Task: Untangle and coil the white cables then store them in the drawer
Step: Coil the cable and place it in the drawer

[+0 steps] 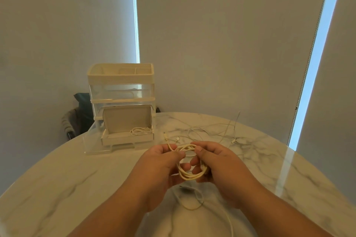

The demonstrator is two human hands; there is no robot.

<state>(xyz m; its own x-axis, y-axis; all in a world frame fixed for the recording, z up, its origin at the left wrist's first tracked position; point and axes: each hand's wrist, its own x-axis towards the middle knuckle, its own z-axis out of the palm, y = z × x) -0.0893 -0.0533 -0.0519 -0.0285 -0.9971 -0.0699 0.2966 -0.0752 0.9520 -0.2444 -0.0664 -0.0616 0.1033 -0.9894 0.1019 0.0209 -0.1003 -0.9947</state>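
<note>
White coil is gripped by left hand and right hand; second coil is stowed at ten o'clock, tangle untouched at one o'clock.

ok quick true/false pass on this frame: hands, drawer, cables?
1. The left hand and right hand both grip the held coil. True.
2. The bottom drawer is pulled open. True.
3. The box in the drawer is empty. False: a stored coil lies in the box.
4. No cable is left on the table. False: loose cables lie on the table beyond the hands.
</note>
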